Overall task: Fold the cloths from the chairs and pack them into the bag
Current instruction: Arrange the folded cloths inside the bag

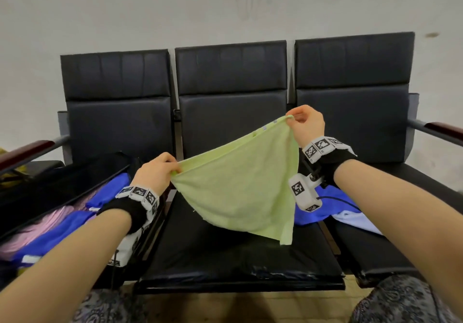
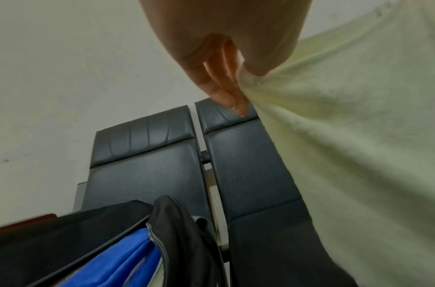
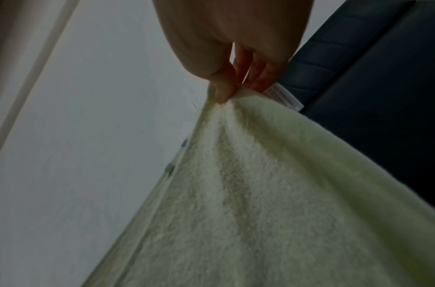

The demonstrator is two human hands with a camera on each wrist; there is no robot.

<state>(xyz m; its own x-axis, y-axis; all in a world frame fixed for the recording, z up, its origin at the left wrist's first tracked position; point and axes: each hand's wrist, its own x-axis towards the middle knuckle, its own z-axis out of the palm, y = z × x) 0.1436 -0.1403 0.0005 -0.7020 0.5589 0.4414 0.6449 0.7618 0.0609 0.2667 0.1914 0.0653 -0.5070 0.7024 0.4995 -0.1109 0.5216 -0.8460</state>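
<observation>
A pale green cloth (image 1: pixel 240 190) hangs spread in the air above the middle chair seat (image 1: pixel 225 255). My left hand (image 1: pixel 160 170) pinches its lower left corner, and my right hand (image 1: pixel 304 122) pinches its upper right corner, held higher. In the left wrist view the left hand (image 2: pixel 235 81) grips the green cloth (image 2: pixel 346 136) between thumb and fingers. The right wrist view shows the right hand (image 3: pixel 233 85) pinching the cloth (image 3: pixel 260 194) beside its white label. An open black bag (image 1: pixel 62 190) on the left seat holds folded blue and pink cloths (image 1: pixel 75 225).
Three joined black chairs (image 1: pixel 230 72) stand against a pale wall. A blue cloth (image 1: pixel 333 205) and a light blue one (image 1: pixel 358 220) lie on the right seat. Red-brown armrests (image 1: pixel 25 150) flank the row. Patterned trouser knees show at the bottom edge.
</observation>
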